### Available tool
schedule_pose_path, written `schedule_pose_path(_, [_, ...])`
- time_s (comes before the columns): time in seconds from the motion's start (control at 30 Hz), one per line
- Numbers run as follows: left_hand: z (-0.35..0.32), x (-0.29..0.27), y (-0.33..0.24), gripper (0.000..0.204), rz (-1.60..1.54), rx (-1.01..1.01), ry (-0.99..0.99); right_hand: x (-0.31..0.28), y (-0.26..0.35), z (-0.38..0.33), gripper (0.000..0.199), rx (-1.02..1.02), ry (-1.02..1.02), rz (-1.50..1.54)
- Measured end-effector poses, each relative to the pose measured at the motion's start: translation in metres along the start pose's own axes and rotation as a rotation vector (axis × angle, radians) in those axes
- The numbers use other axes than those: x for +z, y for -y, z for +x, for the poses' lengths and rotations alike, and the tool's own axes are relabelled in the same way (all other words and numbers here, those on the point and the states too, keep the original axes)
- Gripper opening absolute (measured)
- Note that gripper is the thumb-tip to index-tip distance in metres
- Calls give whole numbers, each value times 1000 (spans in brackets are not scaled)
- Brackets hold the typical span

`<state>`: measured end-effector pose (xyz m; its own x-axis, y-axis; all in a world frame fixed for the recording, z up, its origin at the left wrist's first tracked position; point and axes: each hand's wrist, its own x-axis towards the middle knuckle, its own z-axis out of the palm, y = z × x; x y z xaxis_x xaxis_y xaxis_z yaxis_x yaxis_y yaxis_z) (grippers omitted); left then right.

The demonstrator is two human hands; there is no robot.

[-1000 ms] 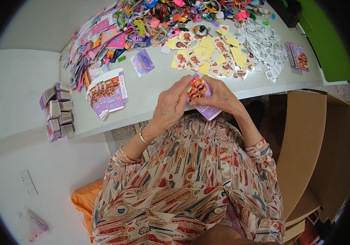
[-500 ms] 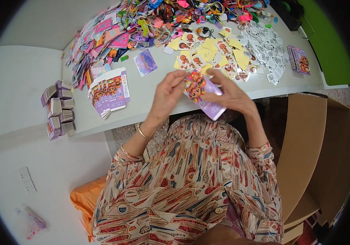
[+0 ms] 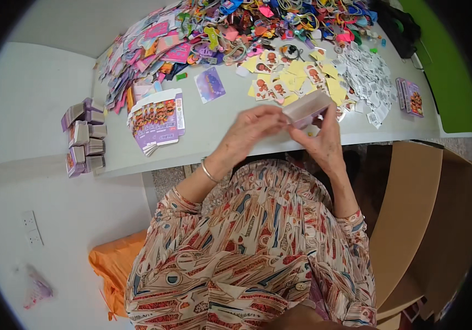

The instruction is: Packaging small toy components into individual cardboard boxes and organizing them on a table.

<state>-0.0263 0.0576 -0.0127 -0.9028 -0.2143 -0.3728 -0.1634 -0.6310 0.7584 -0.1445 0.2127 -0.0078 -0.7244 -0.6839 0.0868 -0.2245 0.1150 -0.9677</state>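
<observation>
Cardboard purple-and-white open box [image 3: 305, 109] sits in right hand [image 3: 325, 147], fingers gripping it; left hand [image 3: 247, 132] close by, honestly can't tell its grip.

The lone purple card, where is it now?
In the head view, the purple card lies on the table left of centre, between the fanned cartons and the yellow paper pieces, beside a small green piece.
</observation>
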Motion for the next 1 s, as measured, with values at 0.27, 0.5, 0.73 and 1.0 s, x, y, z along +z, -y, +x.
schedule_pose_path(0.27, [8, -105, -58, 33, 829, 481, -463, -22, 0, -2, 72, -81, -24, -424])
schedule_pose_path(0.5, [31, -166, -79, 66, 1788, 475, -549, -6, 11, -7, 75, -120, 100, -477])
schedule_pose_path(0.73, [42, -163, -104, 48, 1730, 289, -496, 7, 16, -7, 76, -51, 183, -570])
schedule_pose_path(1.0, [3, -71, -114, 14, 791, 492, -431, 10, 17, -3, 61, 9, 183, -724])
